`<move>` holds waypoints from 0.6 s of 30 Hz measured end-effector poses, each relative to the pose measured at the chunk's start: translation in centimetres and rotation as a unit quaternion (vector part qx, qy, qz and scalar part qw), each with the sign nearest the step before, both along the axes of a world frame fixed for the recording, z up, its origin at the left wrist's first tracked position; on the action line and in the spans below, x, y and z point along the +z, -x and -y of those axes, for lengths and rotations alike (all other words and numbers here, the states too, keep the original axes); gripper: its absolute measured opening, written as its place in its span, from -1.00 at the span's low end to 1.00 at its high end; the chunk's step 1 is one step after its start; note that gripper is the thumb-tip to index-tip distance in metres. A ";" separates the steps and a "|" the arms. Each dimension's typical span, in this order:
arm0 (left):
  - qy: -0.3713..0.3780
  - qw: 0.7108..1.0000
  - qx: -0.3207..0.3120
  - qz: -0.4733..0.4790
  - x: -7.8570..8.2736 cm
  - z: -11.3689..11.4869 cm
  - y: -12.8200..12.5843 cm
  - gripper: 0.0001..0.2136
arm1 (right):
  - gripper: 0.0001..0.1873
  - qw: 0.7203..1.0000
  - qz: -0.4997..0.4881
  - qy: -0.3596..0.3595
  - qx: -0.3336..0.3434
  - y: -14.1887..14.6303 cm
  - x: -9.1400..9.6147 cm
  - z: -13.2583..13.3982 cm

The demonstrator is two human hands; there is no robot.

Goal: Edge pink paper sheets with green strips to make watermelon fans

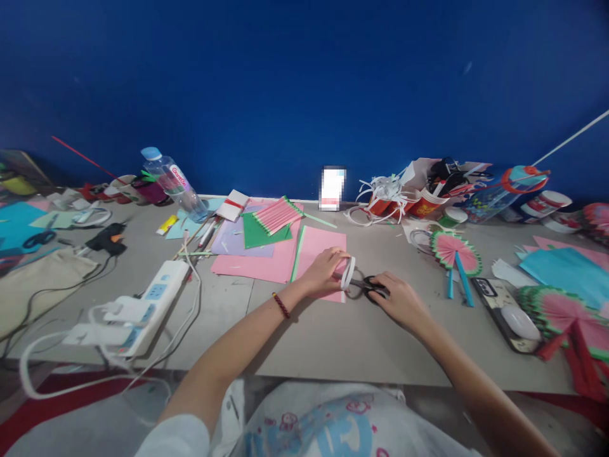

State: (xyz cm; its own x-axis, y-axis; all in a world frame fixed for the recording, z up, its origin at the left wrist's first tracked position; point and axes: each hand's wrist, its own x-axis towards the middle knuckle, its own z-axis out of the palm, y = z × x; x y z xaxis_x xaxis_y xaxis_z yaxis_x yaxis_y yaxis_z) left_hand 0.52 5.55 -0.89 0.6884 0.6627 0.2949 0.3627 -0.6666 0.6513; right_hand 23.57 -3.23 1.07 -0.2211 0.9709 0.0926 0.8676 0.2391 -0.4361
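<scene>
Over a pink paper sheet [323,244] with a green strip along its left edge, my left hand [326,270] has its fingers closed on a narrow white ring [348,274], which looks like a roll of tape. My right hand [392,293] grips dark-handled scissors [368,285] by the finger loops. The scissor blades point left and cross the ring; whether they go through it or behind it I cannot tell. The left fingertips are partly hidden behind the ring.
A pleated pink sheet [278,216] lies on green paper [261,233]. Left stand a power strip [159,298] with cables and a tilted plastic bottle [176,184]. Rightward are watermelon-coloured paper fans [464,247], a phone [492,304] under a white mouse [519,322], and cups [423,206] of supplies.
</scene>
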 end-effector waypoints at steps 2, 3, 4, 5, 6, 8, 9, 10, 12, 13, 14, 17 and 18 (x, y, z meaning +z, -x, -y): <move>0.000 1.000 0.000 -0.005 0.2 0.1 0.0 -0.31 | -0.86 1.000 0.010 -0.011 -0.015 -0.1 -0.3 -0.1; -0.001 1.000 -0.001 -0.006 0.3 0.1 0.0 -0.31 | -0.86 1.000 0.015 -0.016 -0.023 -0.2 -0.4 -0.2; -0.001 1.000 -0.001 -0.006 0.3 0.1 0.0 -0.31 | -0.86 0.999 0.017 -0.019 -0.028 -0.3 -0.6 -0.3; -0.002 1.000 -0.002 -0.005 0.3 0.1 0.0 -0.31 | -0.86 0.999 0.016 -0.021 -0.030 -0.4 -0.7 -0.3; -0.002 1.000 -0.004 -0.003 0.3 0.1 0.0 -0.30 | -0.86 0.999 0.015 -0.023 -0.030 -0.5 -0.8 -0.4; -0.005 1.000 -0.005 0.004 0.2 0.1 0.0 -0.27 | -0.87 0.999 0.013 -0.028 -0.035 -0.9 -1.0 -0.5; -0.005 1.000 -0.003 0.013 0.1 0.1 0.0 -0.26 | -0.86 0.999 0.014 -0.032 -0.042 -1.1 -1.0 -0.6; -0.002 1.000 0.001 0.027 0.0 0.1 0.0 -0.26 | -0.86 0.998 0.016 -0.035 -0.053 -1.3 -1.0 -0.7; 0.010 0.998 0.010 0.058 -0.1 0.0 0.0 -0.28 | -0.85 0.995 0.018 -0.043 -0.084 -1.8 -1.0 -0.8; 0.018 0.997 0.013 0.072 -0.2 -0.1 -0.1 -0.33 | -0.84 0.994 0.016 -0.048 -0.102 -2.0 -1.0 -0.9; 0.027 0.996 0.015 0.081 -0.2 -0.1 -0.1 -0.39 | -0.83 0.992 0.012 -0.052 -0.118 -2.2 -0.9 -1.0; 0.054 0.993 0.026 0.101 0.1 -0.2 -0.1 -0.61 | -0.81 0.986 -0.001 -0.064 -0.155 -2.4 -1.0 -1.2; 0.063 0.992 0.032 0.106 0.2 -0.1 -0.1 -0.67 | -0.81 0.984 -0.004 -0.065 -0.164 -2.4 -1.1 -1.2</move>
